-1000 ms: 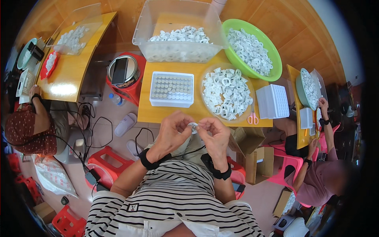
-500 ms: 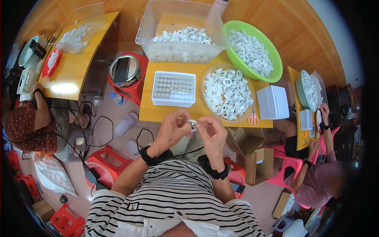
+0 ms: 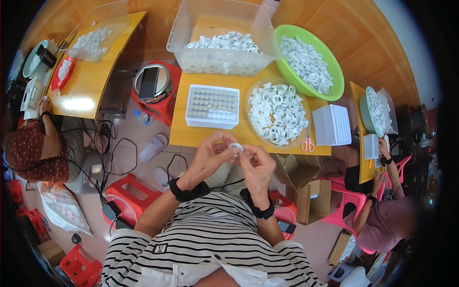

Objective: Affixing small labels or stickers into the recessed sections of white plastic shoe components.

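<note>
In front of the table edge, both hands hold one small white plastic ring [image 3: 235, 147] between their fingertips. My left hand [image 3: 213, 155] pinches it from the left, thumb and forefinger together. My right hand [image 3: 257, 163] grips it from the right with bent fingers, which hide part of the ring. Just beyond them on the table stands a white tray [image 3: 211, 123] with rows of small round greyish pieces. Right of that is a clear round dish [image 3: 252, 125] heaped with similar white plastic parts [image 3: 277, 112].
A clear bin [image 3: 220, 66] and a green basin [image 3: 338, 79] of white parts stand at the back. Scissors [image 3: 307, 144] and stacked white trays [image 3: 330, 125] lie right. Red stools [image 3: 129, 196], cables and cardboard boxes [image 3: 313, 201] surround me. Co-workers sit at tables on both sides.
The ring has turned between my fingers, and its shiny middle shows less. My right fingers have closed in around it. The right co-worker's far hand has come down from the basin.
</note>
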### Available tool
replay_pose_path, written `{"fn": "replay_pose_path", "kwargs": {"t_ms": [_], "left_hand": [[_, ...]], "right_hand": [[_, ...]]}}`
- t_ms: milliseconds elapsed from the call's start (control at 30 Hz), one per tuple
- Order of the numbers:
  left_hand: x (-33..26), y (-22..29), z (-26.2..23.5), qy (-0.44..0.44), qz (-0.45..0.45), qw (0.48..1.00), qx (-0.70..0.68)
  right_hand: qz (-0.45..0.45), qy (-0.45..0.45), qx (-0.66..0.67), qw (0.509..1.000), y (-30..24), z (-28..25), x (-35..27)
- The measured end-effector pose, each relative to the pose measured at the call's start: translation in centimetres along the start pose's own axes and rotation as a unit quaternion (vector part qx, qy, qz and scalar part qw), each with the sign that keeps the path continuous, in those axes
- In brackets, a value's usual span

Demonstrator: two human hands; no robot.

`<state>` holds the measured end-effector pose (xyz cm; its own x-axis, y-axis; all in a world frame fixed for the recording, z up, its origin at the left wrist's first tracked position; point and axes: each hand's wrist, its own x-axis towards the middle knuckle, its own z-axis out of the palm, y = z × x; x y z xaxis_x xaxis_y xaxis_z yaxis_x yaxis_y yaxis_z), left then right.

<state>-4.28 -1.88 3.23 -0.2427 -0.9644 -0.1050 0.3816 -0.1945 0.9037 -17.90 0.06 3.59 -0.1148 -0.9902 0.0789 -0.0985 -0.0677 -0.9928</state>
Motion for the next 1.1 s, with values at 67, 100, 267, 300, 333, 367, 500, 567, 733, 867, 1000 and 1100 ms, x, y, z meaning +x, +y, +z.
{"fn": "replay_pose_path", "kwargs": {"t_ms": [67,100,267,300,333,367,500,567,733,867,1000,1100], "left_hand": [[0.0,-0.1,-0.1,-0.002,-0.001,1.000,-0.004],[0.0,-0.3,-0.3,-0.004,0.002,1.000,-0.012],[0.2,-0.9,-0.1,-0.001,0.020,1.000,-0.010],[0.3,-0.9,-0.1,0.000,0.023,1.000,0.006],[0.3,-0.8,-0.1,0.000,0.025,0.999,0.021],[0.4,-0.7,-0.2,0.001,0.023,1.000,0.021],[0.5,-0.9,-0.1,0.017,0.019,0.999,0.046],[0.6,-1.0,0.0,0.028,0.021,0.998,0.043],[0.8,-0.7,0.0,0.023,-0.039,0.999,-0.017],[0.7,-0.7,0.3,-0.002,-0.028,0.999,0.030],[0.8,-0.3,-0.1,-0.007,-0.052,0.998,0.044],[1.0,-0.6,-0.1,-0.006,-0.051,0.996,0.073]], "right_hand": [[-0.004,-0.012,0.002,1.000,-0.1,0.1,0.0],[-0.008,-0.014,0.005,1.000,-0.2,0.2,0.1],[0.012,-0.006,0.033,0.999,-0.1,0.2,0.0],[0.012,-0.005,0.029,1.000,-0.1,0.2,0.0],[0.011,-0.003,0.024,1.000,-0.1,0.2,0.0],[0.014,-0.002,0.024,1.000,0.0,0.3,0.0],[-0.015,0.001,-0.001,1.000,0.3,0.4,0.1],[-0.014,0.004,-0.001,1.000,0.4,0.4,0.2],[0.065,-0.003,0.114,0.991,0.6,-0.1,0.4],[0.070,0.005,0.128,0.989,0.3,-0.1,0.4],[0.070,-0.007,0.112,0.991,0.9,-0.1,0.2],[0.077,-0.011,0.112,0.991,1.0,-0.2,0.2]]}}
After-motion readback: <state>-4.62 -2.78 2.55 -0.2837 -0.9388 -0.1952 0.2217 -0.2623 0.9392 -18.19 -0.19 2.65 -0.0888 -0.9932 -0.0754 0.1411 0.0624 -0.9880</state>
